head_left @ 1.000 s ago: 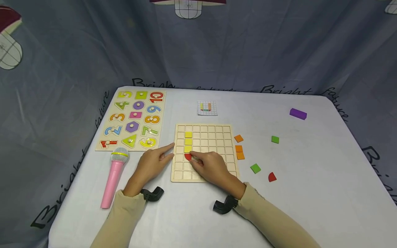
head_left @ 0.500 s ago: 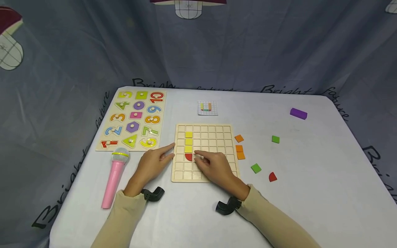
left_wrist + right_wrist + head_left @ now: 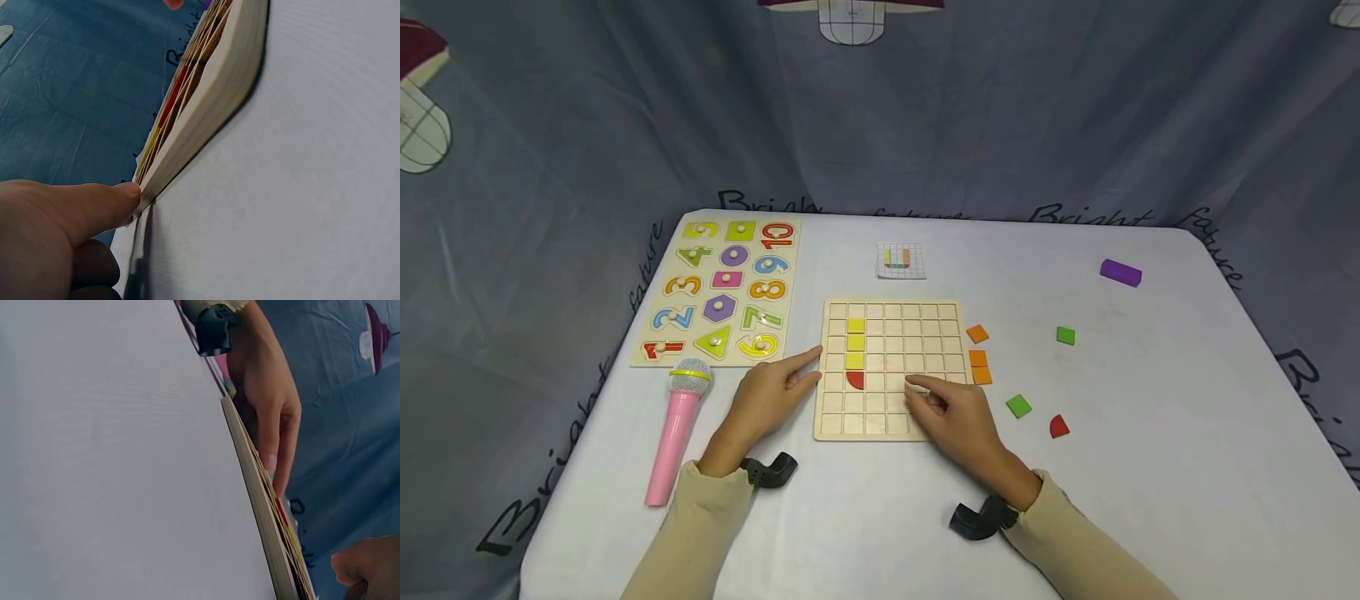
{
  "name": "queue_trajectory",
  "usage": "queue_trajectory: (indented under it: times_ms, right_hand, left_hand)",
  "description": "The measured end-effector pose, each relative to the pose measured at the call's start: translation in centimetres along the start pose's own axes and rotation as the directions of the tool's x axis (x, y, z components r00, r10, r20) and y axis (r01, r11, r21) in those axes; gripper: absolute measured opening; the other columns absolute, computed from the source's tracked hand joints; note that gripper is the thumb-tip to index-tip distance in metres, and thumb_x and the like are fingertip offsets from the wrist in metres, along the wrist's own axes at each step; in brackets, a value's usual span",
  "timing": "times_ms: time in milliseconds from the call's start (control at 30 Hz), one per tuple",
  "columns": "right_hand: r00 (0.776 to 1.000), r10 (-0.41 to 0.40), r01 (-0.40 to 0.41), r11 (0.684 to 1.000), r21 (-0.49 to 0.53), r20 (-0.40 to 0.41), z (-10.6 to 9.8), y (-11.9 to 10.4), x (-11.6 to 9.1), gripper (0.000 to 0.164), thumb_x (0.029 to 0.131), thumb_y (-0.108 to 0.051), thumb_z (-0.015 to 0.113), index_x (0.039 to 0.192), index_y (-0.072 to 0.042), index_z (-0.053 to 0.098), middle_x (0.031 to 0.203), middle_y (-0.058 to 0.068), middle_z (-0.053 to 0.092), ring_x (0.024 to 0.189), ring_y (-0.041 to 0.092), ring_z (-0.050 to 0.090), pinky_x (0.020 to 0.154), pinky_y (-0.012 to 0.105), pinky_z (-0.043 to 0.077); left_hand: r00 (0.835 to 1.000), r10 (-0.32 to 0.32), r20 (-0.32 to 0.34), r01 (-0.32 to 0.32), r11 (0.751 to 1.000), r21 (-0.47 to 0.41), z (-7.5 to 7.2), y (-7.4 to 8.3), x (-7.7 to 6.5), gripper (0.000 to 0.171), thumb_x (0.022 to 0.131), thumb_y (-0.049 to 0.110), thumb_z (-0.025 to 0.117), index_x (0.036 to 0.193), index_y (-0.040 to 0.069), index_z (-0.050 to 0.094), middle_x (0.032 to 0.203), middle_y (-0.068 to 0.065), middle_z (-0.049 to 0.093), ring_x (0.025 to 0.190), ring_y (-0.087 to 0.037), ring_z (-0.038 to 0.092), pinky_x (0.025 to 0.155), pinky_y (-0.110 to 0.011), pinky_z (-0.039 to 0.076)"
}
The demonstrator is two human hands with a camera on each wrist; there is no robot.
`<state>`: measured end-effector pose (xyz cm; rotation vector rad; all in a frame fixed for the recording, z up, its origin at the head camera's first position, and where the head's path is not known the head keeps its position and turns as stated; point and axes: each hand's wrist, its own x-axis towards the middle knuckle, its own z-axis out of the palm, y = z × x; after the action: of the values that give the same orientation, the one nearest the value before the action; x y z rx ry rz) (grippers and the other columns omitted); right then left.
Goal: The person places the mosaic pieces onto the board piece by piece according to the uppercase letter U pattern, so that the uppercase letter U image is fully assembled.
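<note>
A wooden grid board (image 3: 875, 427) lies in the middle of the table. Three yellow square tiles (image 3: 855, 342) fill a column of its cells, with a red quarter-circle tile (image 3: 854, 380) directly below them. My left hand (image 3: 767, 398) touches the board's left edge with thumb and index finger extended; in the left wrist view the thumb (image 3: 103, 203) presses the board's side. My right hand (image 3: 958, 417) hovers over the board's lower right part, thumb and index finger apart, nothing between them. Orange tiles (image 3: 977, 358) lie just off the board's right edge.
Green tiles (image 3: 1018, 406), another red quarter-circle tile (image 3: 1059, 426) and a purple block (image 3: 1121, 272) lie to the right. A small pattern card (image 3: 901, 261) sits behind the board. On the left are a number puzzle board (image 3: 718, 292) and a pink toy microphone (image 3: 672, 442).
My right hand has let go of the red quarter-circle tile, which stays in its cell, and has moved right across the board. My left hand has stayed at the board's edge.
</note>
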<state>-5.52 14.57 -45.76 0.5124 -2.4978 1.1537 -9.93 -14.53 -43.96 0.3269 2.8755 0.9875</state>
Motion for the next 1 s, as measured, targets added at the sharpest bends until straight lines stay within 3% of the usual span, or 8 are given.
queue_trajectory:
  times_ms: [367, 700, 1000]
  right_hand:
    - [0.99, 0.103, -0.11, 0.992, -0.069, -0.1, -3.6, 1.5, -3.5, 0.022, 0.085, -0.007, 0.083, 0.106, -0.007, 0.08, 0.056, -0.013, 0.038, 0.051, 0.002, 0.034, 0.046, 0.019, 0.026]
    - [0.954, 0.21, -0.228, 0.971, -0.067, -0.212, -6.0, 2.1, -6.1, 0.02, 0.083, -0.002, 0.083, 0.103, -0.005, 0.081, 0.056, -0.011, 0.039, 0.049, 0.002, 0.032, 0.043, 0.021, 0.024]
    - [0.908, 0.285, -0.339, 0.931, -0.138, -0.308, -7.5, 2.5, -7.2, 0.018, 0.084, -0.002, 0.082, 0.102, -0.004, 0.08, 0.054, -0.009, 0.042, 0.048, 0.001, 0.033, 0.044, 0.02, 0.025]
  left_hand:
    - [1.0, 0.007, -0.001, -0.007, 1.0, 0.001, -0.1, 0.1, 0.0, 0.048, 0.098, 0.03, 0.071, 0.144, 0.023, 0.062, 0.06, 0.002, 0.045, 0.053, -0.014, 0.04, 0.053, -0.03, 0.031]
    - [1.0, 0.006, -0.001, -0.006, 1.0, 0.003, 0.0, 0.0, -0.1, 0.047, 0.098, 0.03, 0.071, 0.143, 0.023, 0.062, 0.059, 0.002, 0.044, 0.053, -0.014, 0.039, 0.052, -0.03, 0.03]
    - [1.0, 0.014, -0.003, -0.014, 1.0, 0.003, 0.0, 0.0, -0.1, 0.047, 0.098, 0.03, 0.071, 0.144, 0.023, 0.062, 0.059, 0.002, 0.044, 0.054, -0.014, 0.039, 0.053, -0.03, 0.031]
